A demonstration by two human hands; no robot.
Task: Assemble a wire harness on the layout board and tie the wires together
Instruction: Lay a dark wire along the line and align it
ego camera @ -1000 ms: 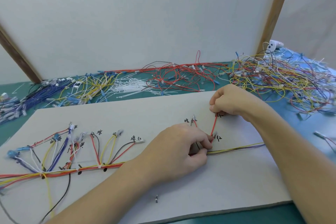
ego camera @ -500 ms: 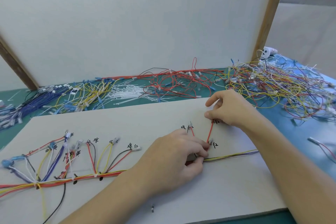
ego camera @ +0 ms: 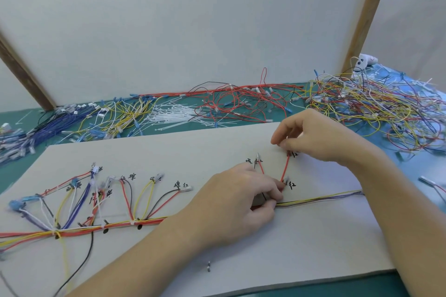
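1. The left hand (ego camera: 237,202) pinches the bundled multicoloured wire harness (ego camera: 135,220) on the grey layout board (ego camera: 313,236), hiding the junction.
2. The right hand (ego camera: 311,137) pinches the thin red wire (ego camera: 284,167) by its upper end.
3. White cable ties (ego camera: 173,116) and loose tangled wires (ego camera: 362,106) crowd the green table's (ego camera: 14,116) far edge.

white panel (ego camera: 193,26) filled upper frame | wooden post (ego camera: 366,14) upper right | white remote-like device (ego camera: 364,61) beside post

Head camera looks forward and down, close over the layout board (ego camera: 169,152).
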